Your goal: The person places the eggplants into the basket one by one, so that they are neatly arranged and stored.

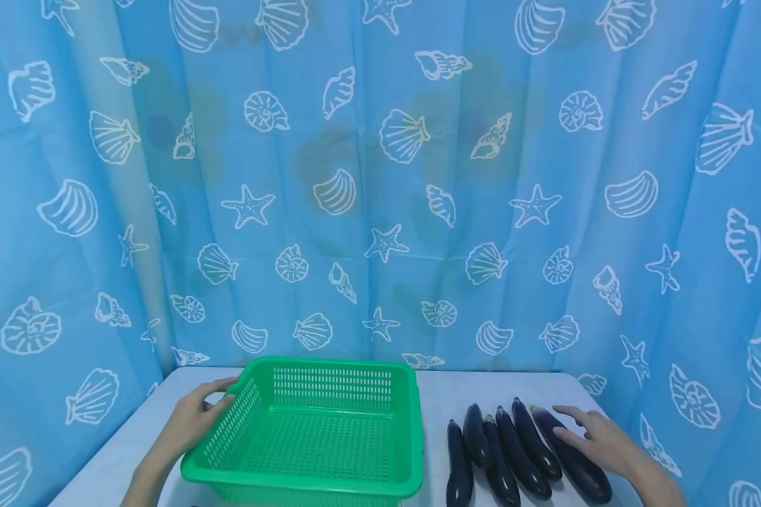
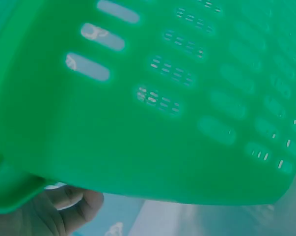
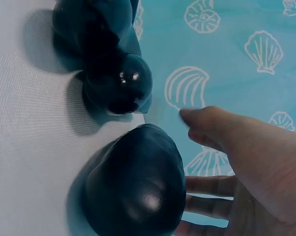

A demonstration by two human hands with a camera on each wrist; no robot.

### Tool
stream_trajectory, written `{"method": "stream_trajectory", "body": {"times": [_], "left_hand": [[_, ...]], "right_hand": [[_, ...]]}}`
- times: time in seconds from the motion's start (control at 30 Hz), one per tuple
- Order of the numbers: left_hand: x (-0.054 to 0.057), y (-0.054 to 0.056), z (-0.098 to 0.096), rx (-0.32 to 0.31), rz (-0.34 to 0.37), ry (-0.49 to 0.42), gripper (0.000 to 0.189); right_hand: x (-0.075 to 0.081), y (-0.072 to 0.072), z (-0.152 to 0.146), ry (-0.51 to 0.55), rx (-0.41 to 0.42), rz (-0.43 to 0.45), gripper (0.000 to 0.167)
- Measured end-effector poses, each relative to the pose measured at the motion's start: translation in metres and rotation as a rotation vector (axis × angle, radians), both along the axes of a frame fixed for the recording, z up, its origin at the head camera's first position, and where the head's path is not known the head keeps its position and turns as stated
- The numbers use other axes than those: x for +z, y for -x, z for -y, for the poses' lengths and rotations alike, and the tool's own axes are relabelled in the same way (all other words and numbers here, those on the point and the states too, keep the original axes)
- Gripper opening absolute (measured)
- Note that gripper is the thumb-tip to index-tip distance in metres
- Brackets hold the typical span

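Observation:
My left hand (image 1: 190,421) is at the left side of a green plastic basket (image 1: 301,491), with thumb and fingers bent over its rim. From the left wrist, the basket's slotted wall (image 2: 152,142) fills most of the view and the hand (image 2: 64,209) shows at its edge. On the right, my right hand (image 1: 599,440) reaches over the outermost eggplant (image 1: 577,458), thumb and fingers spread apart. The right wrist view has that eggplant's rounded end (image 3: 138,187) up close, the fingers of the hand (image 3: 255,162) along its far side and the thumb raised.
Several more dark eggplants (image 1: 514,451) lie side by side between basket and right hand. White cloth (image 1: 437,394) covers the table. A blue curtain (image 1: 380,282) printed with white shells and starfish hangs behind and along both sides.

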State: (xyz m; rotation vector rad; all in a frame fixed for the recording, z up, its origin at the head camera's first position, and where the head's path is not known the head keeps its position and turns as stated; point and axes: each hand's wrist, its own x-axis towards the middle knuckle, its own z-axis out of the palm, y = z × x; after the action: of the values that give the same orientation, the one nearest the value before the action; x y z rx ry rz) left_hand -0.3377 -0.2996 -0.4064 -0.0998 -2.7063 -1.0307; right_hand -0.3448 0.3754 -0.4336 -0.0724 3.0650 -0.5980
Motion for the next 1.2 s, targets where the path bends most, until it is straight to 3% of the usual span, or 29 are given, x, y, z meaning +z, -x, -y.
{"method": "stream_trajectory", "body": {"times": [0.13, 0.37, 0.5, 1.2], "left_hand": [[-0.005, 0.003, 0.003, 0.016, 0.011, -0.043, 0.042], [-0.013, 0.002, 0.008, -0.092, 0.048, -0.164, 0.043], [-0.015, 0.002, 0.008, -0.118, 0.072, -0.205, 0.045], [-0.011, 0.005, 0.000, -0.022, 0.083, -0.206, 0.040]], "right_hand": [[-0.003, 0.002, -0.003, 0.012, 0.021, 0.015, 0.066], [-0.004, 0.000, 0.000, 0.063, 0.036, 0.038, 0.059], [-0.004, -0.004, 0.003, 0.114, 0.050, 0.067, 0.056], [-0.010, -0.005, 0.002, 0.117, 0.066, 0.078, 0.056]]}}
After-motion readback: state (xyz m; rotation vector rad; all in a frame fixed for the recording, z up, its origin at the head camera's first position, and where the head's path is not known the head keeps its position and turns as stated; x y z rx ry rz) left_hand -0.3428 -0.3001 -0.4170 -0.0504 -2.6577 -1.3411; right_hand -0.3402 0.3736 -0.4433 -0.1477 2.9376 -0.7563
